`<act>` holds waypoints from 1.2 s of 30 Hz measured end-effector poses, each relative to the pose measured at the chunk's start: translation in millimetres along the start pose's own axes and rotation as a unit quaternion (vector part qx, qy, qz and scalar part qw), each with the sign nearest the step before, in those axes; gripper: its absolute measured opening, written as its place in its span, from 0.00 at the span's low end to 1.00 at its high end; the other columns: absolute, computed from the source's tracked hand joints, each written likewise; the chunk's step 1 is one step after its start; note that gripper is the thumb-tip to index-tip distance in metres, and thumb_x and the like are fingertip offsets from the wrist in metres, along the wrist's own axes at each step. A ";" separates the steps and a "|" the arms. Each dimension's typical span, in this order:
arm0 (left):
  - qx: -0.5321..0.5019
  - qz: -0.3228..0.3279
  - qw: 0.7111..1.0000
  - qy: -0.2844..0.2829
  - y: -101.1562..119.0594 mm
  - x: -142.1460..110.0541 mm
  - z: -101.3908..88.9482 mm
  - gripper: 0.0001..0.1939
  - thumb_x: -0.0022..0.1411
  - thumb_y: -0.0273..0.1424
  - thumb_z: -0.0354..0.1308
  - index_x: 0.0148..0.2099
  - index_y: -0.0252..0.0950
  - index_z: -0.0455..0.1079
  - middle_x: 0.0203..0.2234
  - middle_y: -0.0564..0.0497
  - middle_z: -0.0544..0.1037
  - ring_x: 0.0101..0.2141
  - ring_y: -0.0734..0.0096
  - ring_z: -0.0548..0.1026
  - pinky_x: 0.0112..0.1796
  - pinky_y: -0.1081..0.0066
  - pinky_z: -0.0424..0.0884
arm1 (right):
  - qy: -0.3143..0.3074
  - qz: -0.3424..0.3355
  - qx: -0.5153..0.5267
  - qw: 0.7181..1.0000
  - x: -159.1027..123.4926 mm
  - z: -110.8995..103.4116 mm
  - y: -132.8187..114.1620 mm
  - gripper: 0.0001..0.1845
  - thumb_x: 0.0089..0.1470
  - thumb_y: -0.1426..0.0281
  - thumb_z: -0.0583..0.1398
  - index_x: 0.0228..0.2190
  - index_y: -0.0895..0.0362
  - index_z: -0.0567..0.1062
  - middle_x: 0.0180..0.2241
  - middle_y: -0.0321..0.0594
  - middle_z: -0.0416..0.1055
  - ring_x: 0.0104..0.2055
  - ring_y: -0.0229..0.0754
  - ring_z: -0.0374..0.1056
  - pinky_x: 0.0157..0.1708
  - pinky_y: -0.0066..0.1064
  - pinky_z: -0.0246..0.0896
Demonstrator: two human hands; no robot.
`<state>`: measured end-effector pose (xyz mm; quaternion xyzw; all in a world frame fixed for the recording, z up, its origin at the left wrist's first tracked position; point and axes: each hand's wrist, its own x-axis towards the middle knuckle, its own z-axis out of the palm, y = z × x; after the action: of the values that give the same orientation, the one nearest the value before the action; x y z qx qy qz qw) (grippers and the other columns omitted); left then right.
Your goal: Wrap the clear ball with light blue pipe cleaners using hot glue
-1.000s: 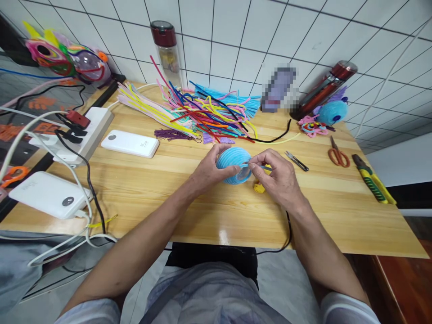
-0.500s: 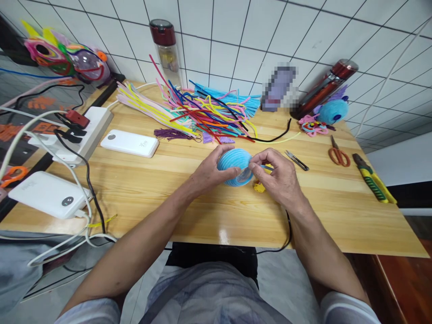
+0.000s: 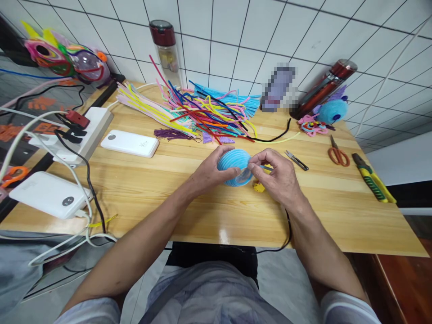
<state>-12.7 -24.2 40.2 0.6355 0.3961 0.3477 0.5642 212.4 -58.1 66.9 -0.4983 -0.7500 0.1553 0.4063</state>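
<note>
My left hand (image 3: 216,168) is wrapped round a clear ball (image 3: 242,176) coiled in light blue pipe cleaner (image 3: 232,161), with the thumb across its near side. Part of the clear surface shows bare toward the right. My right hand (image 3: 275,173) pinches at the ball's right edge, apparently on the blue pipe cleaner; its fingertips hide most of the pinched part. A yellow object (image 3: 259,186) lies under the right hand, mostly hidden, and a black cord (image 3: 289,229) runs from beneath that wrist. Just right of this hand are small thread snips (image 3: 297,160).
Behind the hands lies a heap of coloured pipe cleaners (image 3: 216,110). Scissors (image 3: 338,153) and green-yellow pliers (image 3: 373,180) are at right, near a flask (image 3: 326,87) and blue figure (image 3: 332,111). White power banks (image 3: 130,143), a power strip (image 3: 91,130) and cables occupy the left.
</note>
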 end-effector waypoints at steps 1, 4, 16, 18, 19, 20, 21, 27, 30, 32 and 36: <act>-0.001 0.000 1.000 0.001 0.0 -0.2 -0.1 0.43 0.57 0.47 0.71 0.70 0.37 0.65 0.68 0.38 0.73 0.65 0.41 0.73 0.63 0.49 0.72 | -0.001 0.001 0.000 1.000 0.3 -0.1 -0.5 0.04 0.61 0.69 0.66 0.33 0.51 0.78 0.31 0.36 0.78 0.33 0.43 0.72 0.37 0.37 0.70; -0.014 -0.002 1.000 -0.004 -0.5 -0.9 -0.4 0.42 0.57 0.47 0.72 0.69 0.38 0.66 0.68 0.39 0.73 0.65 0.41 0.73 0.64 0.48 0.70 | -0.002 0.001 0.002 1.000 1.0 -0.5 -1.8 0.04 0.61 0.70 0.66 0.32 0.51 0.78 0.31 0.36 0.78 0.33 0.43 0.73 0.36 0.37 0.70; -0.039 -0.017 0.999 -0.023 -0.2 -1.1 -2.4 0.40 0.56 0.43 0.72 0.67 0.38 0.66 0.68 0.38 0.72 0.66 0.41 0.73 0.65 0.46 0.71 | -0.018 0.001 0.008 1.000 0.3 -1.5 -1.6 0.04 0.60 0.71 0.65 0.33 0.51 0.78 0.32 0.36 0.79 0.34 0.44 0.73 0.38 0.38 0.71; -0.030 -0.017 0.999 -0.024 -0.2 -0.7 -2.2 0.42 0.55 0.42 0.72 0.68 0.37 0.65 0.69 0.37 0.71 0.67 0.40 0.72 0.66 0.46 0.70 | -0.020 0.001 0.008 1.000 0.1 -1.4 -1.4 0.04 0.60 0.71 0.65 0.33 0.51 0.78 0.32 0.36 0.79 0.34 0.43 0.73 0.38 0.37 0.71; -0.028 -0.017 0.999 -0.023 -0.7 -0.4 -2.0 0.42 0.54 0.41 0.72 0.68 0.37 0.65 0.70 0.37 0.71 0.67 0.40 0.72 0.66 0.46 0.70 | -0.019 -0.001 0.008 1.000 0.0 -1.3 -1.3 0.04 0.60 0.71 0.65 0.33 0.51 0.78 0.32 0.36 0.79 0.34 0.43 0.73 0.38 0.37 0.71; -0.027 -0.017 0.999 -0.021 -1.4 -0.2 -1.7 0.43 0.54 0.41 0.72 0.69 0.37 0.64 0.70 0.37 0.71 0.67 0.40 0.71 0.66 0.46 0.70 | -0.019 -0.002 0.008 1.000 -0.2 -1.1 -1.2 0.04 0.60 0.71 0.65 0.33 0.51 0.78 0.32 0.36 0.79 0.34 0.43 0.73 0.38 0.37 0.71; -0.027 -0.018 0.999 -0.019 -2.3 0.0 -1.4 0.43 0.54 0.40 0.72 0.69 0.37 0.64 0.70 0.37 0.71 0.67 0.41 0.72 0.66 0.46 0.70 | -0.019 -0.002 0.008 1.000 -0.4 -0.8 -1.1 0.04 0.60 0.71 0.65 0.33 0.51 0.78 0.32 0.36 0.79 0.34 0.44 0.73 0.38 0.37 0.71; -0.026 -0.021 0.999 -0.025 -4.7 0.5 -1.4 0.43 0.56 0.42 0.72 0.69 0.37 0.64 0.68 0.38 0.72 0.66 0.42 0.73 0.65 0.48 0.72 | -0.029 0.005 0.004 1.000 -0.2 -0.4 0.6 0.03 0.60 0.71 0.65 0.33 0.51 0.78 0.32 0.37 0.80 0.34 0.44 0.73 0.38 0.38 0.71; -0.020 -0.023 0.999 -0.029 -3.4 0.3 -1.7 0.44 0.55 0.45 0.74 0.68 0.37 0.64 0.67 0.38 0.72 0.65 0.42 0.73 0.65 0.47 0.71 | -0.032 0.008 0.006 0.999 0.7 -0.9 0.4 0.04 0.60 0.71 0.65 0.33 0.51 0.78 0.32 0.37 0.80 0.34 0.44 0.73 0.38 0.38 0.71; -0.017 -0.023 0.999 -0.030 -2.6 0.1 -1.8 0.44 0.54 0.45 0.74 0.67 0.37 0.63 0.66 0.38 0.73 0.65 0.42 0.74 0.64 0.47 0.72 | -0.034 0.010 0.008 0.999 1.2 -1.5 -0.2 0.04 0.60 0.71 0.65 0.33 0.51 0.79 0.32 0.37 0.80 0.34 0.44 0.74 0.38 0.38 0.71; -0.013 -0.026 0.999 -0.034 -1.5 -0.7 -2.6 0.43 0.54 0.45 0.74 0.66 0.36 0.63 0.64 0.37 0.74 0.63 0.41 0.75 0.63 0.46 0.73 | -0.038 0.012 0.007 0.999 1.6 -2.7 -0.8 0.04 0.60 0.71 0.65 0.32 0.51 0.79 0.32 0.37 0.80 0.34 0.44 0.73 0.38 0.38 0.70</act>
<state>-15.5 -23.5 39.0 0.6291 0.3883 0.3166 0.5943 213.6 -57.5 69.8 -0.4984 -0.7576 0.1840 0.3792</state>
